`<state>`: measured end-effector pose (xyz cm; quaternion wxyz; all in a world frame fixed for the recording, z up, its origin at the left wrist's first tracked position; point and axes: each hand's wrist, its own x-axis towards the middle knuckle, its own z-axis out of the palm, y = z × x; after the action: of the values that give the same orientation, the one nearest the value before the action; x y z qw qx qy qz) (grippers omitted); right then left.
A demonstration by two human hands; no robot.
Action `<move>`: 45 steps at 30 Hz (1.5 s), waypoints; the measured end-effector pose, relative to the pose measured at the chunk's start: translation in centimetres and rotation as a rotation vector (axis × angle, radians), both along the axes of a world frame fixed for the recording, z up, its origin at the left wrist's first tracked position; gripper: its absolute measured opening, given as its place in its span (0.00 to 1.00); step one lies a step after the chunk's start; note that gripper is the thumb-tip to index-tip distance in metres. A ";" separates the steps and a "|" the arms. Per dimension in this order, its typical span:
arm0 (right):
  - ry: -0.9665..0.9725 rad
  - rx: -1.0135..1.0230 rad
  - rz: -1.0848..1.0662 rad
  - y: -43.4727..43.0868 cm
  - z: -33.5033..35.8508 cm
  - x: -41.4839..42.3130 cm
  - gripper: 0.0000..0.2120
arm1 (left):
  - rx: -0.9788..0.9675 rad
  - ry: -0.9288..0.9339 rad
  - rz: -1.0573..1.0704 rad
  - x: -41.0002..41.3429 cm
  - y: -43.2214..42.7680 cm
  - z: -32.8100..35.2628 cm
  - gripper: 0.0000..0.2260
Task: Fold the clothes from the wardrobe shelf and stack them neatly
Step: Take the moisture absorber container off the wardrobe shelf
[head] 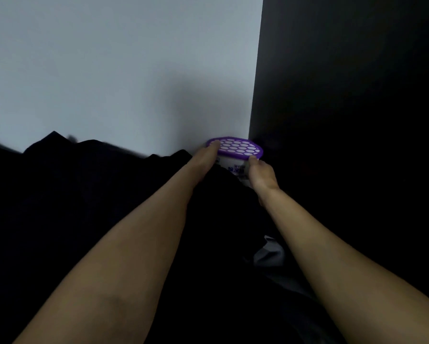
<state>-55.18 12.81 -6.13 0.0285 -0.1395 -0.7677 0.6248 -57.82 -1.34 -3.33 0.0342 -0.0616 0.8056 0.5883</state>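
A heap of dark clothes [84, 194] fills the shelf from the left edge to the middle, too dark to tell apart. A white tub with a purple honeycomb lid [237, 147] stands in the back right corner. My left hand [204, 160] reaches over the clothes and its fingertips touch the lid's left edge. My right hand [260, 176] grips the tub's right front side, thumb at the lid's rim. Both hands hold the tub between them.
A pale back wall [121, 70] rises behind the clothes. A black side panel [345, 95] closes the space on the right. A grey piece of cloth [269, 254] shows between my forearms near the front.
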 end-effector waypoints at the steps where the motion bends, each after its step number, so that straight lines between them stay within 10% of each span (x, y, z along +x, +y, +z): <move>1: 0.022 -0.009 0.008 0.0 -0.5 -0.1 0.22 | 0.052 -0.010 0.003 -0.2 0.1 -0.4 0.20; 19: 0.377 -0.434 0.027 -0.2 9.5 8.6 0.16 | 0.439 0.155 -0.032 9.8 1.3 8.7 0.18; 33: 0.095 -0.598 0.332 -4.2 11.8 29.8 0.33 | 0.624 0.151 0.020 32.7 -4.8 9.8 0.19; 45: -0.252 -0.845 0.642 -13.4 2.9 47.5 0.28 | 0.525 0.389 0.558 60.1 -9.5 0.4 0.10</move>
<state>-7.64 -0.58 -3.25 -0.3145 0.0290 -0.4513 0.8346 2.32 -10.86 -2.94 -0.2644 -0.1540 0.5723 0.7609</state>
